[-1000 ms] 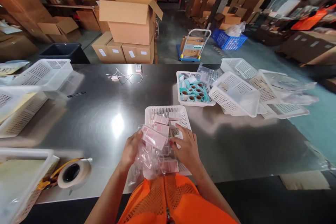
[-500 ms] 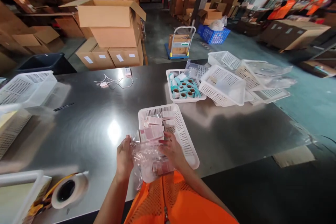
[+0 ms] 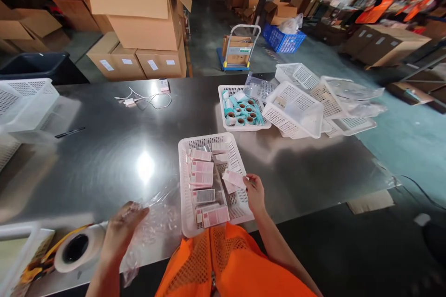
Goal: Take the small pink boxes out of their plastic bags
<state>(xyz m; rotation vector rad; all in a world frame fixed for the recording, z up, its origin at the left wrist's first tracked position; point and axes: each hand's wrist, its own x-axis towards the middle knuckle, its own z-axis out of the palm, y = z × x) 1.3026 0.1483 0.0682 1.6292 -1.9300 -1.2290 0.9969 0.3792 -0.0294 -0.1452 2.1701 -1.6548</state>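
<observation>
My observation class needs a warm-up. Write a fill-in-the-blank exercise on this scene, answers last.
The left hand holds crumpled, see-through ____.
The right hand holds a small box at a basket whose colour is ____.
The lattice-sided crate on the floor beyond the table is ____.
The vest at the picture's bottom edge is ____.

Missing words: plastic; white; blue; orange.
</observation>
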